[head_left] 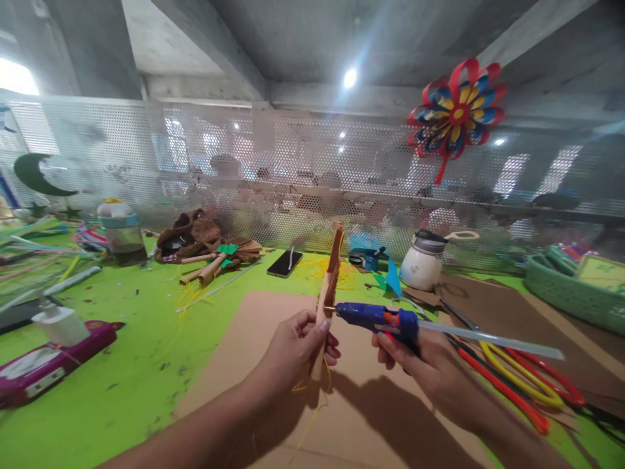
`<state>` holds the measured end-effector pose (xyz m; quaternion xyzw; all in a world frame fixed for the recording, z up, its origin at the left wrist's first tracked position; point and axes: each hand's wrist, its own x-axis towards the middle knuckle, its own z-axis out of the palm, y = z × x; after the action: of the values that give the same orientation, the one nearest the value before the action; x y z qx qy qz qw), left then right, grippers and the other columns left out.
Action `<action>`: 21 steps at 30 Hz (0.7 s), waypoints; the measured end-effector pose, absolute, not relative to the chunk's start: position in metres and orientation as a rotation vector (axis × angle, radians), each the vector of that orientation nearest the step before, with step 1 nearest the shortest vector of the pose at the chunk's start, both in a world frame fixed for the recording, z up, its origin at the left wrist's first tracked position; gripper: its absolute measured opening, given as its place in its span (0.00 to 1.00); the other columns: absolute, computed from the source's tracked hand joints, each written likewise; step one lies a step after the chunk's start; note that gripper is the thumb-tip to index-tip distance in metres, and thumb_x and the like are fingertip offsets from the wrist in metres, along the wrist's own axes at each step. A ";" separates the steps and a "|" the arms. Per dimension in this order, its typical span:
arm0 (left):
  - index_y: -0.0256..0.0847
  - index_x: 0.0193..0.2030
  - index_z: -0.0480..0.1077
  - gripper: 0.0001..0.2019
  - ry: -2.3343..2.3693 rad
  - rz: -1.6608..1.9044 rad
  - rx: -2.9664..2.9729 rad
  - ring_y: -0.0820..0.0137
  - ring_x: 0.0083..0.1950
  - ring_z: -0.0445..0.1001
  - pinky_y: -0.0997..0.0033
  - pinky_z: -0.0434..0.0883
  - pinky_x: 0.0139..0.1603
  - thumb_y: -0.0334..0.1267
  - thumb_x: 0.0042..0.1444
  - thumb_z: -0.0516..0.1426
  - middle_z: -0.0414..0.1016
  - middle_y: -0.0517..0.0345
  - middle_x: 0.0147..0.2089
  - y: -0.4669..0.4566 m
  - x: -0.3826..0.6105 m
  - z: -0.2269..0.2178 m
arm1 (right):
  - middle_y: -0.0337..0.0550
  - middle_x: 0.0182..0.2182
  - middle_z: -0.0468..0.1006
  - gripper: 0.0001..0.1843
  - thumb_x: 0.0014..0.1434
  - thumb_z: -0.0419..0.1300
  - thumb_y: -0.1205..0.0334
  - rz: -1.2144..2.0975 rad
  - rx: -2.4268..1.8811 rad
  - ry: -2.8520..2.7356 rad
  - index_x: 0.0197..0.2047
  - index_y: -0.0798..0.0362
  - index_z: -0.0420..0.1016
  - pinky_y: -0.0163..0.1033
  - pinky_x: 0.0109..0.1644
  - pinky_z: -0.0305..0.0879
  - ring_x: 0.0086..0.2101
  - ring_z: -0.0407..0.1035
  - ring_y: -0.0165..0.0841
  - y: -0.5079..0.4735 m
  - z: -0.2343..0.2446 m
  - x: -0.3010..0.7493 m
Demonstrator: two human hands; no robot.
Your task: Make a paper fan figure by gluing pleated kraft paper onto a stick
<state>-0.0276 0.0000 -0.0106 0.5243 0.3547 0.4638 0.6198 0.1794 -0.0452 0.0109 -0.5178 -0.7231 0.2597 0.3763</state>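
My left hand (303,342) is closed around a rolled brown cardboard piece (334,260), held nearly upright, with a darker, ragged-edged strip along its side. Yellow string (326,381) dangles from its lower end. In my right hand (430,365) is a blue hot glue gun (375,317), fingers wrapped round its handle. A clear glue stick (493,339) sticks out of its back. The gun's nozzle points left and meets, or nearly meets, the strip just above my left thumb. Beneath both hands lies a flat cardboard sheet (263,319) on the green table (141,352).
Scissors (517,371) and a red pipe cleaner lie at right, near a white jug (422,260) and a green basket (571,293). A phone (284,263), cardboard rolls (209,267) and a jar (124,238) stand behind. A purple power strip (58,365) is at left. Perforated panels (293,163) border the table.
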 end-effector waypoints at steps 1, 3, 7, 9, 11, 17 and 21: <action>0.35 0.34 0.65 0.15 0.828 1.083 1.218 0.71 0.25 0.73 0.72 0.70 0.28 0.46 0.51 0.60 0.74 0.56 0.25 0.000 -0.027 -0.011 | 0.43 0.27 0.74 0.23 0.63 0.48 0.44 0.657 -1.331 -1.853 0.32 0.55 0.71 0.39 0.36 0.64 0.31 0.68 0.35 -0.045 0.010 0.179; 0.35 0.33 0.65 0.15 0.839 1.106 1.238 0.72 0.24 0.73 0.72 0.70 0.28 0.46 0.51 0.61 0.74 0.57 0.24 0.002 -0.027 -0.012 | 0.42 0.27 0.73 0.22 0.63 0.49 0.45 0.628 -1.346 -1.857 0.32 0.54 0.71 0.39 0.36 0.64 0.31 0.69 0.35 -0.046 0.009 0.178; 0.35 0.33 0.65 0.15 0.837 1.128 1.225 0.72 0.24 0.72 0.72 0.70 0.28 0.46 0.49 0.61 0.73 0.59 0.23 0.005 -0.028 -0.016 | 0.41 0.25 0.72 0.22 0.63 0.48 0.45 0.529 -1.390 -1.862 0.29 0.54 0.69 0.38 0.32 0.63 0.28 0.67 0.34 -0.048 0.007 0.176; 0.36 0.33 0.65 0.15 0.842 1.126 1.225 0.72 0.24 0.72 0.71 0.70 0.28 0.46 0.49 0.61 0.73 0.59 0.23 0.006 -0.028 -0.017 | 0.41 0.24 0.72 0.23 0.62 0.47 0.45 0.498 -1.403 -1.873 0.28 0.54 0.69 0.37 0.31 0.63 0.27 0.67 0.34 -0.049 0.008 0.174; 0.36 0.33 0.65 0.15 0.851 1.122 1.228 0.72 0.24 0.72 0.71 0.70 0.27 0.46 0.49 0.60 0.72 0.60 0.23 0.006 -0.028 -0.017 | 0.41 0.23 0.71 0.23 0.63 0.47 0.45 0.447 -1.408 -1.889 0.28 0.54 0.68 0.37 0.30 0.63 0.27 0.67 0.34 -0.050 0.010 0.173; 0.36 0.32 0.64 0.14 0.863 1.122 1.239 0.72 0.23 0.72 0.71 0.70 0.27 0.45 0.50 0.60 0.73 0.59 0.22 0.004 -0.026 -0.014 | 0.40 0.21 0.71 0.22 0.63 0.46 0.48 0.326 -1.415 -1.945 0.26 0.53 0.69 0.37 0.28 0.61 0.24 0.67 0.34 -0.054 0.018 0.170; 0.37 0.32 0.65 0.13 0.865 1.125 1.259 0.71 0.23 0.72 0.70 0.70 0.27 0.45 0.51 0.60 0.73 0.58 0.22 0.004 -0.026 -0.014 | 0.40 0.21 0.72 0.21 0.63 0.47 0.50 0.272 -1.398 -1.941 0.26 0.53 0.69 0.37 0.29 0.62 0.25 0.67 0.34 -0.056 0.021 0.169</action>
<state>-0.0264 0.0044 -0.0142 0.5392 0.3704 0.4818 0.5831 0.1691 -0.0557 0.0205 -0.5419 -0.7526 0.1055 0.3589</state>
